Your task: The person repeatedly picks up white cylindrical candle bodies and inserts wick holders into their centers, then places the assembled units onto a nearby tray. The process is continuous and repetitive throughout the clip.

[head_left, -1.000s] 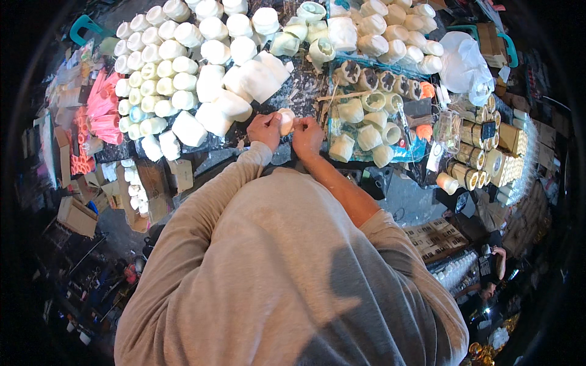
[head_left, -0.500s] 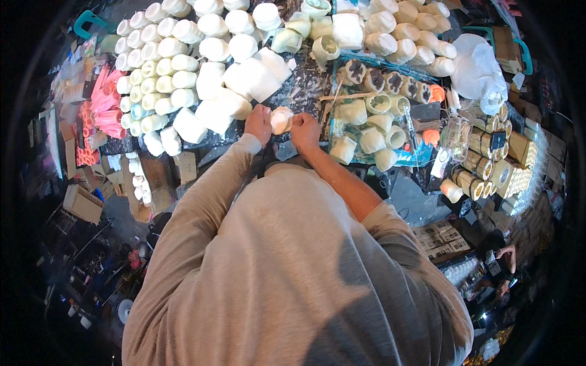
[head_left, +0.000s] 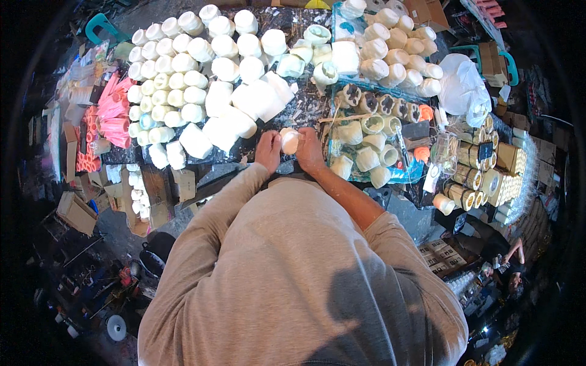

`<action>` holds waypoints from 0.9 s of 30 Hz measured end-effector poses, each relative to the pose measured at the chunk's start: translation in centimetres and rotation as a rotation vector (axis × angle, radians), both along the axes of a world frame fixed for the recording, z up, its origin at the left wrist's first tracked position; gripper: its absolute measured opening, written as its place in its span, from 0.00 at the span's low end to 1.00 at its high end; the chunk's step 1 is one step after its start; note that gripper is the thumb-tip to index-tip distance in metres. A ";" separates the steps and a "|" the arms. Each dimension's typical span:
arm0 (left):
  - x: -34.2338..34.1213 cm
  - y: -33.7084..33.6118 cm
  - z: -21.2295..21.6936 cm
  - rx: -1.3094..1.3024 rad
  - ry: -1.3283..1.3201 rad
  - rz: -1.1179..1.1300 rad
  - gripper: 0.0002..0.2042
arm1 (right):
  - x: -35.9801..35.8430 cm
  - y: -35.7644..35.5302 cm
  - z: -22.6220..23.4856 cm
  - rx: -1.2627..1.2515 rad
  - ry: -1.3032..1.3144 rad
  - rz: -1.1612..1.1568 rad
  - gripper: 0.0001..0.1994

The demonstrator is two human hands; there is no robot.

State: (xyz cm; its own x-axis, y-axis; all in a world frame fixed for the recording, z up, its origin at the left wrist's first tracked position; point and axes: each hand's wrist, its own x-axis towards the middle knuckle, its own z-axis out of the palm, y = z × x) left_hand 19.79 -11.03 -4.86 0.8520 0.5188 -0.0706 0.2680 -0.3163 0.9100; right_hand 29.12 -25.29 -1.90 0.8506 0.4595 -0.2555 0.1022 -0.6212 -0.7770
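Observation:
A small, pale, waxy-looking round piece (head_left: 290,141) is held between my two hands at the near edge of the dark worktable (head_left: 311,113). The fingers of my left hand (head_left: 268,151) are closed on its left side. My right hand (head_left: 310,152) grips it from the right, its fingers curled in. Larger white waxy blocks (head_left: 227,127) lie just beyond my left hand. Close by my right hand, several hollow cream-coloured cups (head_left: 367,158) stand on a turquoise sheet (head_left: 400,177).
Rows of white rounded cylinders (head_left: 183,63) cover the table's left side. More cream cylinders (head_left: 397,56) fill the far right, near a white plastic bag (head_left: 461,85). Pink tubes (head_left: 115,113) lie at far left. Cardboard boxes (head_left: 77,212) sit below. Another person (head_left: 510,256) is at lower right.
My view has shifted, so the table's contents appear moved. Both hands still hold the round piece, which is now turned differently, and my right hand wraps closer around it.

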 end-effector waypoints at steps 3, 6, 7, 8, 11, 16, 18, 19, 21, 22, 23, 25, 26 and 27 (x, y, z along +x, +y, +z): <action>-1.4 -0.6 0.2 -0.166 0.031 -0.005 0.22 | -0.3 0.6 0.3 0.191 0.082 0.025 0.16; -1.6 -0.7 0.4 -0.585 0.207 0.085 0.22 | -0.2 0.9 -0.4 0.379 0.436 -0.094 0.19; -1.4 -0.6 0.5 -0.640 0.197 0.120 0.21 | -0.1 1.0 -0.6 0.456 0.605 -0.164 0.20; -1.1 -0.6 0.6 -0.704 0.175 0.154 0.21 | -0.1 0.9 -0.9 0.324 0.502 -0.092 0.21; -0.5 -0.6 1.1 -0.151 0.293 0.149 0.17 | -0.4 0.7 -1.3 0.204 0.469 -0.053 0.23; 0.4 -0.3 1.5 0.194 0.120 0.026 0.14 | -1.5 0.3 -1.8 0.610 0.837 -0.417 0.24; 0.7 0.0 1.5 0.254 0.028 0.046 0.13 | -2.0 0.2 -2.0 0.710 0.861 -0.504 0.23; 0.8 0.0 1.6 0.255 0.113 0.012 0.13 | -2.2 0.3 -2.2 0.701 0.812 -0.493 0.21; 1.1 0.2 1.7 0.265 0.291 -0.060 0.13 | -2.6 0.5 -2.3 0.673 0.745 -0.532 0.17; 1.2 0.3 1.8 0.260 0.290 -0.062 0.13 | -2.8 0.7 -2.4 0.610 0.671 -0.542 0.15; 1.4 0.7 1.8 0.239 0.358 -0.097 0.13 | -2.6 1.0 -2.5 0.542 0.618 -0.552 0.13; 1.4 1.4 1.7 0.226 0.402 -0.130 0.14 | -2.4 1.6 -2.5 0.406 0.514 -0.559 0.11; 1.3 1.9 1.5 0.236 0.376 -0.122 0.14 | -2.1 2.1 -2.6 0.343 0.462 -0.550 0.10; 1.1 2.4 1.2 0.246 0.372 -0.121 0.14 | -1.9 2.5 -2.8 0.291 0.425 -0.548 0.10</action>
